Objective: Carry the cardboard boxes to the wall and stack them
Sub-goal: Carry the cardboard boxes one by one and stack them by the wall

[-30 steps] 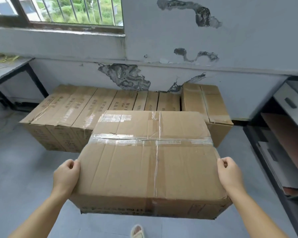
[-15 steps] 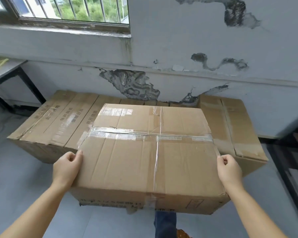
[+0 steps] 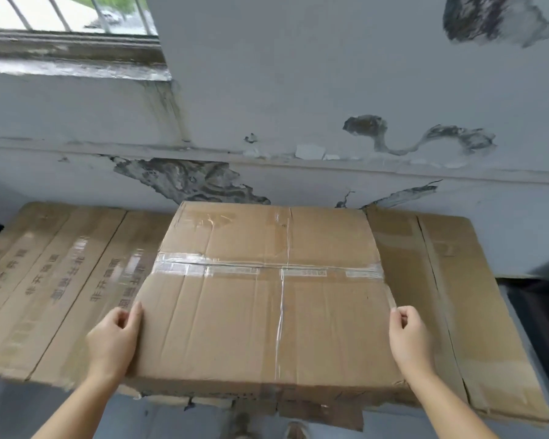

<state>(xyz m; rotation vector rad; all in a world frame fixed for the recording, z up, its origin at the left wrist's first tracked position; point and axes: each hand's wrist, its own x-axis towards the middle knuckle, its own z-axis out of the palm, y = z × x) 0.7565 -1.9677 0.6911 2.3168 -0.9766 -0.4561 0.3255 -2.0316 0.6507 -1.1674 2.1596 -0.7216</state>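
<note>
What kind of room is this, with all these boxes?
Probably a storeroom or spare room in an older building. Sealed cardboard boxes are lined up along a wall with peeling paint, under a barred window.
</note>
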